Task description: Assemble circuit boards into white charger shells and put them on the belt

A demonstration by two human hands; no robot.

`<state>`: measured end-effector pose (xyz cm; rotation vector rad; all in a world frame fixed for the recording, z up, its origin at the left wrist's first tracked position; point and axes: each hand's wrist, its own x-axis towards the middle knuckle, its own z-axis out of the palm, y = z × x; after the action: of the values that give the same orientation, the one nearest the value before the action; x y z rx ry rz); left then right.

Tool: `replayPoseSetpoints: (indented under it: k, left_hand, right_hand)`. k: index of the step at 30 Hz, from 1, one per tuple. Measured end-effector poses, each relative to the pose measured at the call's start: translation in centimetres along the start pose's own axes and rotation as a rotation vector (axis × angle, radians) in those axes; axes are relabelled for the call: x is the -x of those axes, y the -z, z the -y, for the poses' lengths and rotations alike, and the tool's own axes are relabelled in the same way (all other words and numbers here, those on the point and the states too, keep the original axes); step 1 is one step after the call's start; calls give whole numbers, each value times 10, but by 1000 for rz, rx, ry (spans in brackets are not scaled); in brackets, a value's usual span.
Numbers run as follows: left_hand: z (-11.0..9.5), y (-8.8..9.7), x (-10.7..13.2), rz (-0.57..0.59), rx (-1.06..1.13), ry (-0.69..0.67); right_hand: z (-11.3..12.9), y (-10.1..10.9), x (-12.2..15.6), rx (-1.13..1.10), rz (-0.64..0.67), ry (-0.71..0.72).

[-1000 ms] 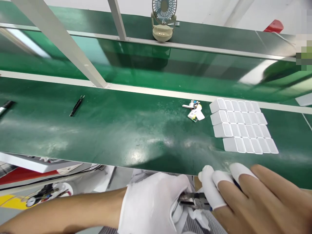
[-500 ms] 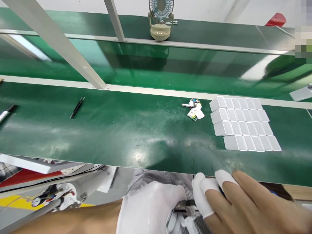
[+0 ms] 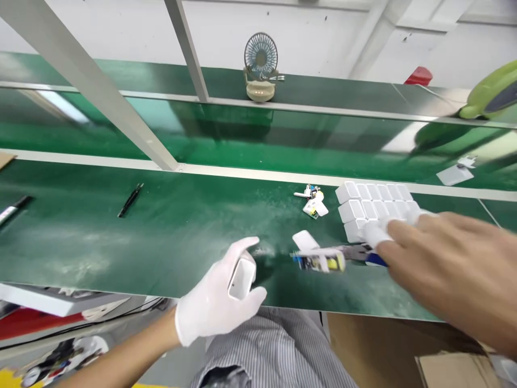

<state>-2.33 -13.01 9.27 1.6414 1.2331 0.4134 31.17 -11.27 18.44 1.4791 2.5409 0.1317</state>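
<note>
My left hand [image 3: 220, 299], in a white glove, is curled around a hollow white plastic case [image 3: 241, 279] near the bench's front edge. The open end of the case faces up. My right hand [image 3: 432, 258], with white finger covers and blurred by motion, is closed on blue-handled pliers [image 3: 357, 252]. A small circuit board [image 3: 323, 261] with yellow and blue parts is at the jaws of the pliers, apart from the case. A white end plate [image 3: 306, 240] sticks up beside the board. Behind lies another small pile of boards and white parts [image 3: 313, 202].
Rows of white cases [image 3: 363, 210] stand at the right, partly behind my right hand. Black tweezers [image 3: 130, 200] and a marker [image 3: 14, 210] lie at the left. A metal post [image 3: 100, 91] slants over the bench. A small fan [image 3: 260, 67] is on the shelf.
My hands have moved apart, up from my lap to above the bench. The board is now out at the pliers on the right, while the case stays in my left hand. The view has tilted up.
</note>
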Motion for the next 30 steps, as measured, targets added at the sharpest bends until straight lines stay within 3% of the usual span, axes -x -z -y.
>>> replayPoseSetpoints:
  k: [3, 6, 9, 15, 19, 26, 30]
  left_hand:
    - [19, 5, -10, -174, -25, -165]
    - [42, 4, -19, -249, -9, -234]
    - [62, 4, -33, -288, 29, -299]
    - [84, 10, -59, -266, 209, -321]
    - [90, 14, -62, -159, 481, -287]
    - [87, 40, -65, -82, 1126, -299]
    - [82, 55, -64, -53, 1335, -226]
  right_hand:
    - [23, -23, -34, 117, 181, 11]
    - [43, -51, -62, -33, 328, -11]
    - [60, -64, -81, -183, 430, -8]
    - [73, -81, -88, -210, 349, 62]
    - [71, -96, -81, -127, 216, 109]
    - [62, -124, -55, -147, 146, -22]
    - [51, -151, -35, -246, 123, -93]
